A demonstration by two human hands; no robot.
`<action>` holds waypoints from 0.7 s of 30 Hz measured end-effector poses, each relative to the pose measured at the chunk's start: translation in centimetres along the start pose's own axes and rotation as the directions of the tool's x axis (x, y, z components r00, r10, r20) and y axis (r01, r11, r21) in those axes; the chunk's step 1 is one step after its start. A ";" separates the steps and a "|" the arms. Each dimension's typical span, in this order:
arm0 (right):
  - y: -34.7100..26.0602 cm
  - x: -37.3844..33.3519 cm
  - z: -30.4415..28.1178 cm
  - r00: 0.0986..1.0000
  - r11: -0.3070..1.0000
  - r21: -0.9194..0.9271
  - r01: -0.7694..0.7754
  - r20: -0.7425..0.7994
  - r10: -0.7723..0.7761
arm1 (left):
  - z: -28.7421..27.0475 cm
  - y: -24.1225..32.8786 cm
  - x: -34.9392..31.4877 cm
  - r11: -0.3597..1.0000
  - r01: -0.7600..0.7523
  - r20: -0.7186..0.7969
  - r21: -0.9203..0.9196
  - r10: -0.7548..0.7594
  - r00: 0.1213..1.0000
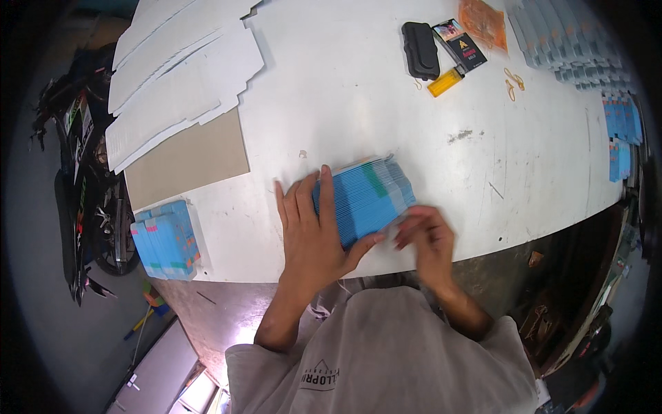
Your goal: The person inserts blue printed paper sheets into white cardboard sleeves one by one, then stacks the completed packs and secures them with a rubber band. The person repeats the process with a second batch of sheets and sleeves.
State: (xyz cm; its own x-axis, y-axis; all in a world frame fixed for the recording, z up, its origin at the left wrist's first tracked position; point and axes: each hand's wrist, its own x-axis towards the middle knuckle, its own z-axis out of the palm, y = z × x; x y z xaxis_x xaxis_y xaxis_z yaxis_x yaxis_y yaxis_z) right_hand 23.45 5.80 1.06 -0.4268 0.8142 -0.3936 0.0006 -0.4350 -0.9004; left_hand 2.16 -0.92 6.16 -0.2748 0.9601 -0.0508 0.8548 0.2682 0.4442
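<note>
A row of thin blue folded card pieces [358,200], packed edge to edge with a green stripe and a pale end, lies on the white table in front of me. My left hand [310,228] grips its left end, the thumb along the near side and the fingers spread over the top and far side. Close by the near right corner, my right hand [427,238] has bent fingers that are smeared by motion. Whether they hold anything thin cannot be made out.
Bundled blue pieces [164,241] stand at the table's left edge. White sheets [186,76] overlap a tan board [189,162] at the far left. Across the table are a black case [420,50], a yellow lighter [446,82], rubber bands [512,83] and an orange bag [484,24]. More bundles [565,34] fill the far right.
</note>
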 end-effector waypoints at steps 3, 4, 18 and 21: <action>-0.8 -0.5 3.8 0.972 0.977 -0.019 -0.214 0.098 0.215 | 1.5 0.0 -0.7 1.000 -0.013 -0.053 0.008 0.014 0.998; -0.4 -0.2 4.5 0.977 0.979 -0.042 -0.199 0.072 0.201 | 1.6 0.5 -1.0 1.000 0.005 -0.050 0.008 -0.005 0.999; 3.7 -2.2 5.3 0.991 0.762 0.633 -0.133 0.108 0.084 | 2.9 1.2 -1.1 0.997 -0.005 -0.164 0.075 0.017 0.986; 3.2 -1.8 5.3 0.983 0.762 0.626 -0.167 0.163 0.081 | 3.1 1.0 -1.1 0.996 -0.013 -0.179 0.087 0.028 0.983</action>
State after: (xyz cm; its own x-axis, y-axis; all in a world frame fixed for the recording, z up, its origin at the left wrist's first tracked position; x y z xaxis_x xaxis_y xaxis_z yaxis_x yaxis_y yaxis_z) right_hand 19.42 0.88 -0.08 -0.5674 0.7026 -0.4295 -0.4947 -0.7078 -0.5044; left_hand 4.67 -1.49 3.91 -0.3251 0.9377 0.1227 0.8933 0.2619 0.3652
